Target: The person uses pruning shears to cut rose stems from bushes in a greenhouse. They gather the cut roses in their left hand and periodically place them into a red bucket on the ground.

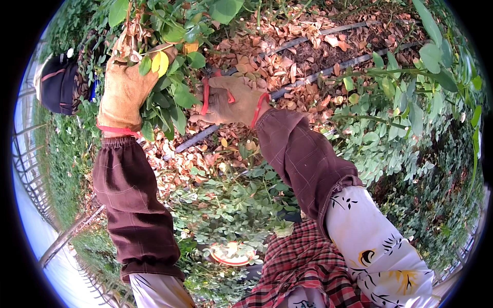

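Both hands wear tan work gloves tied with red bands at the wrists. My left hand [129, 86] is up among leafy stems at the upper left, its fingers closed around a bunch of dried brown leaves and stems [133, 36]. A yellow leaf [160, 63] lies against its thumb side. To the right of it, lower down, my right hand [231, 98] grips red-handled pruning shears [205, 96]. Their dark blades point up toward the green foliage and are partly hidden by leaves.
Dark irrigation pipes [319, 75] cross soil covered with dry leaves [246, 57]. Thorny-looking green stems [389, 123] reach in from the right. A person in a dark cap [59, 84] is among plants at the far left. A wooden post [61, 244] leans at the lower left.
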{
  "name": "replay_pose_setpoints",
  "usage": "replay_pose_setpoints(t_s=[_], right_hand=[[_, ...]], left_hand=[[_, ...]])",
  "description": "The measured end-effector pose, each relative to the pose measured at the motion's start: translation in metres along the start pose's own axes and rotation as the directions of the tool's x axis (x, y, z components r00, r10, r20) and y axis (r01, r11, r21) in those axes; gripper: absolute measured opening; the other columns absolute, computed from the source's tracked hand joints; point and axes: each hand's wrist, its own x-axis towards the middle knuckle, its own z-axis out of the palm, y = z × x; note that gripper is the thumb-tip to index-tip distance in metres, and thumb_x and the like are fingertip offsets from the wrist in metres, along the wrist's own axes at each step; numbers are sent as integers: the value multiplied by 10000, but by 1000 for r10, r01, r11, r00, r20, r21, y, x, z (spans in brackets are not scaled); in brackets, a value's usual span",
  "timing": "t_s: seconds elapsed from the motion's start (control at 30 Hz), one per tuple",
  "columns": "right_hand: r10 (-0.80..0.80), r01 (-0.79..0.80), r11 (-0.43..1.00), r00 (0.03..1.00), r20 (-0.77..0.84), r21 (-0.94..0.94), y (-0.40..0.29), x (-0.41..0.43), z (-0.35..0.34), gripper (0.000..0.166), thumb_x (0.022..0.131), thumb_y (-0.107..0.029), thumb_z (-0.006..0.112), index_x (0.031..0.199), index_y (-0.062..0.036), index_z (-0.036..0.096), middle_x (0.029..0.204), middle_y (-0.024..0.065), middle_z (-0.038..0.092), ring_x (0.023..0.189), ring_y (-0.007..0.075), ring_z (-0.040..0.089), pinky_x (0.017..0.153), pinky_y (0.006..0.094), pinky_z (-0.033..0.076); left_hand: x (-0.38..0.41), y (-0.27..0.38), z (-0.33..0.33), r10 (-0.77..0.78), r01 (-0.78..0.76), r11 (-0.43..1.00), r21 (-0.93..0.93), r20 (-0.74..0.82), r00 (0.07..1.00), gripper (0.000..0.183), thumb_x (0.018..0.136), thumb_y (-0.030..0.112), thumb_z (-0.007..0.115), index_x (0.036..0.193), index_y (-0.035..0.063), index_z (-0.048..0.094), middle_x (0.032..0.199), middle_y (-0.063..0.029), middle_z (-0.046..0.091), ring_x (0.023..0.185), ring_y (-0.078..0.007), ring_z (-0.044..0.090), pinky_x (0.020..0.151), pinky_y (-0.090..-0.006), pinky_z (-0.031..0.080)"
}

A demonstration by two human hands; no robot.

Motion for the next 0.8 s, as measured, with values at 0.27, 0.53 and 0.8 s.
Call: replay_pose_setpoints(t_s=[0.27, 0.53, 0.8], right_hand=[[-97, -11, 943, 947, -307, -331, 17, -42, -9, 171, 1005, -251, 542, 1065, -95, 575, 758, -27, 515, 642, 145, 553, 699, 396, 599], [-115, 100, 986, 987, -111, -136, -7, -54, 18, 235, 998, -233, 550, 1160, -68, 593, 1032, 103, 689, 877, 290, 683, 945, 526, 532], [-572, -15, -504, 755, 320, -864, -6, -52, 20, 504, 803, -229, 738, 1244, -70, 553, 1149, 165, 594, 1086, 342, 586, 933, 389, 475]], left_hand=[[-13, -1, -24, -283, 245, 945, 215, 172, 943, 284, 906, 294, 651, 1163, 192, 718, 1274, -72, 648, 1175, -293, 593, 1000, -400, 472], [34, 37, -24, -585, 482, 769, -419, -159, 795, 436, 809, 218, 783, 1204, 130, 622, 1093, -17, 587, 1062, -199, 572, 868, -340, 479], [77, 99, -23, -827, 585, 369, -722, 32, 561, 733, 693, 339, 886, 1276, 40, 558, 1205, -159, 599, 1092, -346, 594, 904, -412, 495]])
